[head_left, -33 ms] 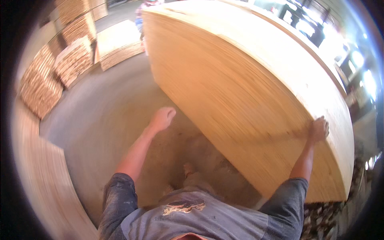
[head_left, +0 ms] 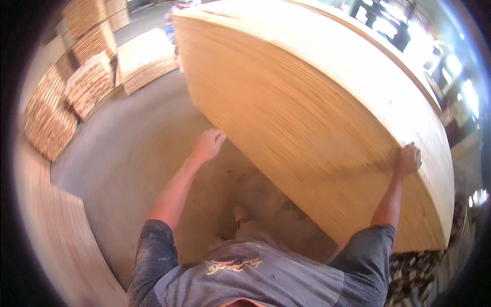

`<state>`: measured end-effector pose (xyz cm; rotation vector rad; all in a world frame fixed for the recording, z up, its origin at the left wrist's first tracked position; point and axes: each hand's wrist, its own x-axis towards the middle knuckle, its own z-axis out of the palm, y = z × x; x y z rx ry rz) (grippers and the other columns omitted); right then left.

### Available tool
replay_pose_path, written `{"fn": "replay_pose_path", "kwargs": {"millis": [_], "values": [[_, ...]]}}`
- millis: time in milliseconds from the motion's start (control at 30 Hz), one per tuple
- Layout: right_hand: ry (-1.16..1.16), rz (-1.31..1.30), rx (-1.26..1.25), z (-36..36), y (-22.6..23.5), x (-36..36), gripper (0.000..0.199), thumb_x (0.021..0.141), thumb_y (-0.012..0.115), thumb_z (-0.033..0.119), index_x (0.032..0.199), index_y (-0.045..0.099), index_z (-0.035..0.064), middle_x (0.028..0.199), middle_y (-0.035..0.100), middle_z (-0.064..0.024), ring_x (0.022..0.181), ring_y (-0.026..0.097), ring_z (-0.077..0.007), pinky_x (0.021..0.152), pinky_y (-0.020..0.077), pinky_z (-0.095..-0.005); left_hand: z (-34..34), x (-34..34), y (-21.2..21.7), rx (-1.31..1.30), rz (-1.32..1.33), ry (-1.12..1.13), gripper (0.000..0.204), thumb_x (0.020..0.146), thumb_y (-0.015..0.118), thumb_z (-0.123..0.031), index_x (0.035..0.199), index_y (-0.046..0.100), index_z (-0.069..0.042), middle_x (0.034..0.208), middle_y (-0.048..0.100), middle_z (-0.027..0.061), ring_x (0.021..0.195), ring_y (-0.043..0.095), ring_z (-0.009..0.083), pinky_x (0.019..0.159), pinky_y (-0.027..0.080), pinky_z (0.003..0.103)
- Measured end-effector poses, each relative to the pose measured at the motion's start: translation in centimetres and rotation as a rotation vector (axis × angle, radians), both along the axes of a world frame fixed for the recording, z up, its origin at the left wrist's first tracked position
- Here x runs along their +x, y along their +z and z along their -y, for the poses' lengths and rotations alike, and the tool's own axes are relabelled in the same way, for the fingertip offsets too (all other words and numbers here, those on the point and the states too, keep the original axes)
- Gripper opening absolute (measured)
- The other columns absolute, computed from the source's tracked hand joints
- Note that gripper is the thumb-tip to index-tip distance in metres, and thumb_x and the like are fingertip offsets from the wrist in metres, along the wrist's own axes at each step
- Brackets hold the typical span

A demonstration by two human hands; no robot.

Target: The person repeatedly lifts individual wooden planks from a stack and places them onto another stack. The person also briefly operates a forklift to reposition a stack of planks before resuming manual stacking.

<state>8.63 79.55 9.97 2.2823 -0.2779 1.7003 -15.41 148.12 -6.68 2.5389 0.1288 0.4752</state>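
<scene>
A large stack of pale wooden boards (head_left: pixel 286 123) fills the middle and right, its layered side facing me and its top bright. My right hand (head_left: pixel 408 158) is at the stack's upper near edge, fingers curled in; whether they grip the edge or anything small is hidden. Left of the stack, my left hand (head_left: pixel 208 145) is closed in a fist near the lower edge of its layered side. Nothing shows in that fist, and blur softens its outline.
Stacks of wooden boards (head_left: pixel 91 84) stand at the far left, beside a low pile with a flat top (head_left: pixel 146 51). A long layered stack (head_left: pixel 66 220) runs down the left. Partly hidden behind the large stack is a person (head_left: pixel 173 30). Concrete floor (head_left: pixel 138 138) lies between.
The surroundings have shifted slightly left in the view. My left fist sits slightly higher in the picture, and my right hand stays at the stack's edge.
</scene>
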Motion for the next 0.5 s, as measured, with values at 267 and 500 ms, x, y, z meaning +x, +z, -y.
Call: {"fn": "replay_pose_path", "kwargs": {"millis": [267,500], "values": [[0.052,-0.032,0.095,-2.1,1.0,-1.2,0.020,0.100,0.064,0.029,0.095,0.069,0.0097,0.085,0.066,-0.0111,0.082,0.065,-0.0301,0.077,0.0518,-0.0499,16.1,23.2,18.1,0.383,0.611,-0.546,0.035,0.105,0.065,-0.029,0.132,0.070,-0.008,0.137,0.069,0.0163,0.130,0.061,0.0384,0.109,0.049,0.051],[0.488,-0.840,0.471,-20.4,-18.3,-23.4,0.027,0.102,0.061,0.030,0.113,0.074,0.0083,0.108,0.074,-0.0192,0.101,0.070,-0.0415,0.090,0.0555,-0.0556,30.3,28.6,19.2,0.455,0.932,-0.568,0.040,0.109,0.061,-0.034,0.141,0.066,-0.010,0.147,0.065,0.0132,0.137,0.059,0.0344,0.111,0.045,0.050]]}}
